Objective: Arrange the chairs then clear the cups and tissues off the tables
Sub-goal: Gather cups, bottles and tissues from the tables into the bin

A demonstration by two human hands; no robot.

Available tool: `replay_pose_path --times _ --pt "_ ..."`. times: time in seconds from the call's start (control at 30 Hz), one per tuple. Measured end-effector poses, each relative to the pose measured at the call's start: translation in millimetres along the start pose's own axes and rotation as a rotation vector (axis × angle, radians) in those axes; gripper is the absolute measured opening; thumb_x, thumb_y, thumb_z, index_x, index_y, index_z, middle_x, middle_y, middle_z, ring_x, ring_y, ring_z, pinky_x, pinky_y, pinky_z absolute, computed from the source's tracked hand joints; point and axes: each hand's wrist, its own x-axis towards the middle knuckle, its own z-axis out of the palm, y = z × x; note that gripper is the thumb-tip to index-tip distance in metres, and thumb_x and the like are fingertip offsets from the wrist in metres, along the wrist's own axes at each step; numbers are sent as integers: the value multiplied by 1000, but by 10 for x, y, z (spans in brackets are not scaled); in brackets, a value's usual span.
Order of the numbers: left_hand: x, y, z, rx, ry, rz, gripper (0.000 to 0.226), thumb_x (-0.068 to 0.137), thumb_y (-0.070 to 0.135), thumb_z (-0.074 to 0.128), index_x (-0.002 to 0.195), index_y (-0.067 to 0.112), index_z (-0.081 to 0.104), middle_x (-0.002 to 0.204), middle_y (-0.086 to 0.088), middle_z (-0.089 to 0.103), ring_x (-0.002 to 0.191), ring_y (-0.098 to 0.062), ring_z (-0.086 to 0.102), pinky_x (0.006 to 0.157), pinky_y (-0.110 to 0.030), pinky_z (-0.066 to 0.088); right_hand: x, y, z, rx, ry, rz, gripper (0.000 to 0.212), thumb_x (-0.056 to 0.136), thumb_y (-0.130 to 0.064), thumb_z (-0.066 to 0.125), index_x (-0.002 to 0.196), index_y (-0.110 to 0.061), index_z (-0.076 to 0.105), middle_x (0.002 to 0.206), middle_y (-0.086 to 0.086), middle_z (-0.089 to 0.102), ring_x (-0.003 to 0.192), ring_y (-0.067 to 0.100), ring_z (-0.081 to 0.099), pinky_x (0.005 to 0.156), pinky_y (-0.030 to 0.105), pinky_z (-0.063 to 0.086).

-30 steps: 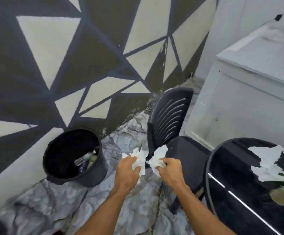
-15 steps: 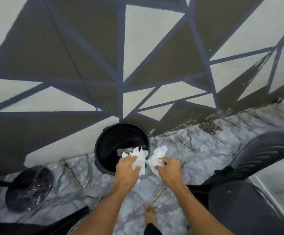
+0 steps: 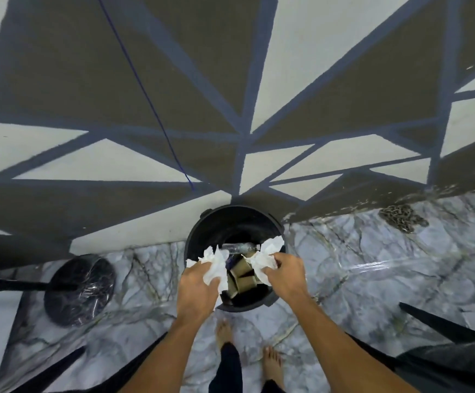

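Marble floor [image 3: 372,285] meets triangle-painted wall [image 3: 89,80].

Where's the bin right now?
Head view, centre: the black bin stands on the marble floor against the patterned wall, under both tissue-holding hands.

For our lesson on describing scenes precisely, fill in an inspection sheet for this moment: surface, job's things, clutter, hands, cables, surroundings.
Surface: marble-look floor, glossy.
Job's things: crumpled tissues in both hands, above the black bin; brown cups and a plastic bottle inside it.
Clutter: chain pile by the wall.
Hands: left hand and right hand each shut on tissue.
Cables: thin blue line on the wall; cannot tell what it is.
Surroundings: geometric-painted wall; round black base at left.
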Motion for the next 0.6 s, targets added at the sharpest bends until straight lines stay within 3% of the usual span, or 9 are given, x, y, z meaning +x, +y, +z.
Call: replay_pose_path --times 0.17,0.3,0.4,0.47,0.6 --pt "676 -180 190 20 -91 12 43 83 20 78 124 10 69 127 -8 66 119 -25 59 102 -29 41 498 -117 311 -15 30 67 28 76 -24 80 63 -23 55 62 -5 58 60 14 52 53 18 34" --pt "1169 -357 593 22 -105 53 36 81 13 79 115 6 72 115 -5 70 110 -23 62 90 -21 39 968 2 685 -80 -5 129 26 77 -29 79 64 -24 57 66 -6 59 66 16 53 67 29 45" --pt "1476 -523 959 -13 -126 66 23 80 7 78 102 6 74 94 5 67 93 -19 63 81 -21 40 1262 212 1022 -89 -15 158 14 77 -28 78 86 -21 71 79 -1 69 77 21 63 66 29 48" --pt "1657 -731 1274 3 -147 70 14 78 8 79 90 7 72 84 6 66 81 -18 62 73 -25 44 1445 408 1276 -119 -30 177 33 78 -31 77 110 -24 72 95 2 73 90 23 66 75 30 53" --pt "1950 -1324 2027 55 -200 9 14 76 8 81 81 5 69 82 -1 67 77 -15 60 73 -28 48 1898 937 1899 -171 -109 228 34 80 -33 78 112 -22 73 100 4 72 97 25 67 83 30 53"
